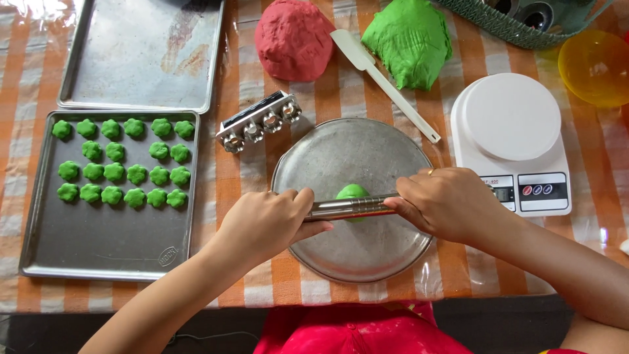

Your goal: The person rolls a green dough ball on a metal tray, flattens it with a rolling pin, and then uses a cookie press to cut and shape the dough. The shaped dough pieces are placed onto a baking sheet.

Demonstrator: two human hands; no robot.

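Note:
My left hand (265,219) and my right hand (451,203) each grip one end of a metal rolling pin (350,207). The pin lies across a small green dough piece (352,191) in the middle of a round metal plate (341,147). To the left, a dark baking tray (98,246) holds several green flower-shaped dough pieces (124,172) in rows. A metal multi-cavity cutter (259,122) lies just above my left hand, off the plate.
An empty baking sheet (141,52) sits at the top left. A red dough lump (293,38), a white spatula (383,82) and a green dough lump (409,40) lie behind the plate. A white kitchen scale (511,141), a yellow bowl (595,67) and a green basket (517,26) stand at the right.

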